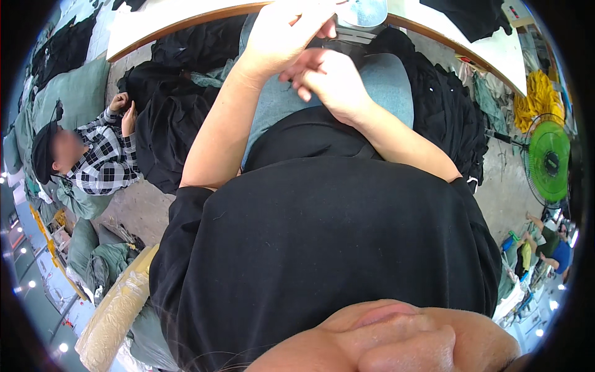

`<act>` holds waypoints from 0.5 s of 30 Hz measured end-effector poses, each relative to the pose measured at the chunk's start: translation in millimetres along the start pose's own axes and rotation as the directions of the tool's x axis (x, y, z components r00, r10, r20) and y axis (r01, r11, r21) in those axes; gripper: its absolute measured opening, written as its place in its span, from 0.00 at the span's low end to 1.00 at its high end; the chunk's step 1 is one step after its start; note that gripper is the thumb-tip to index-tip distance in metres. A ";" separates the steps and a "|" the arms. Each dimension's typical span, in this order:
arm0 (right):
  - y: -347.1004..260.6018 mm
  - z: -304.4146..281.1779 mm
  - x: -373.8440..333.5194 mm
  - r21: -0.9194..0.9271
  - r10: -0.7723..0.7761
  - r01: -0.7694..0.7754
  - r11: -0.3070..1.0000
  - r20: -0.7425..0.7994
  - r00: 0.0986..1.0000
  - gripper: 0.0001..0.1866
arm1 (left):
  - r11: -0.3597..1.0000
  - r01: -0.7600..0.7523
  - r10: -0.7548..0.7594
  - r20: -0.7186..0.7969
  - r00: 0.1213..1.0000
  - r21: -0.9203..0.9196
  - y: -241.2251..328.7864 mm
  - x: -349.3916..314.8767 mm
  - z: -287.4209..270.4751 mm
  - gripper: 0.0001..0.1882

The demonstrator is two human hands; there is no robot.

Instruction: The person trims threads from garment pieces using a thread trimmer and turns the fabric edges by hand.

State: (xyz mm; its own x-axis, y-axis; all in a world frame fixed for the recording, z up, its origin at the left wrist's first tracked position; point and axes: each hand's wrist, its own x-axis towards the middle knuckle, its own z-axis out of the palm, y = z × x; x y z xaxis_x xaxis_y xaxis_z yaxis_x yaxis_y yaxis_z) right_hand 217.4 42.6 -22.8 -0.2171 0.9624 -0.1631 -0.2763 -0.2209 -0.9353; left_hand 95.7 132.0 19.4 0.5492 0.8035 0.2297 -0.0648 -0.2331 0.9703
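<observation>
My left hand (pixel 282 31) reaches up to the table edge at the top of the head view. Its fingers run partly out of the picture beside a shiny light-blue plate (pixel 364 11), and whether they grip anything is hidden. Lower and to the right, my right hand (pixel 328 80) hangs over my lap. Loosely bent and slightly blurred, its fingers are apart with nothing visible in them. Its fingertips are close to my left wrist. Blue jeans (pixel 390 84) cover my legs beneath both hands.
Black garments are heaped left (pixel 176 118) and right (pixel 443 118) of me. A white table (pixel 186 15) spans the front. On the left sits a person in a checked shirt (pixel 102 155). A green fan (pixel 548 161) stands right, near yellow cloth (pixel 536 99). A wrapped roll (pixel 118 310) lies lower left.
</observation>
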 end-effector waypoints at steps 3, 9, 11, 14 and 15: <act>7.5 -9.9 7.2 -0.136 0.166 -0.148 0.980 0.132 0.977 0.12 | 0.988 -0.056 0.044 -0.088 0.995 -0.143 -9.0 -9.4 -3.1 0.10; 37.5 -142.2 13.7 -0.453 0.232 -0.268 0.851 -0.135 0.963 0.17 | 0.999 0.032 -0.038 -0.196 0.980 -0.031 -57.9 -67.6 -57.9 0.15; 42.9 -171.9 0.3 -0.534 0.164 -0.224 0.816 -0.158 0.974 0.16 | 0.987 0.160 -0.162 -0.253 0.954 -0.030 -77.6 -94.9 -68.4 0.15; 36.9 -184.8 -22.4 -0.458 0.160 -0.305 0.835 -0.329 0.931 0.15 | 0.973 0.232 -0.218 -0.298 0.929 0.013 -113.9 -122.2 -86.9 0.13; 32.7 -181.6 -27.6 -0.496 0.050 -0.256 0.830 -0.390 0.919 0.14 | 0.949 0.317 -0.297 -0.368 0.881 -0.007 -123.3 -129.4 -94.8 0.13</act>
State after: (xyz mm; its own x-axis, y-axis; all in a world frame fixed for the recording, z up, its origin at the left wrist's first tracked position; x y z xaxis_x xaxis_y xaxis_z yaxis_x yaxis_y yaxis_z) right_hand 384.4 37.5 -106.0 0.1518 0.9353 -0.3197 0.2903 -0.3513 -0.8901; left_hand -46.3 108.7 -122.7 0.1971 0.9787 -0.0578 0.1064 0.0373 0.9936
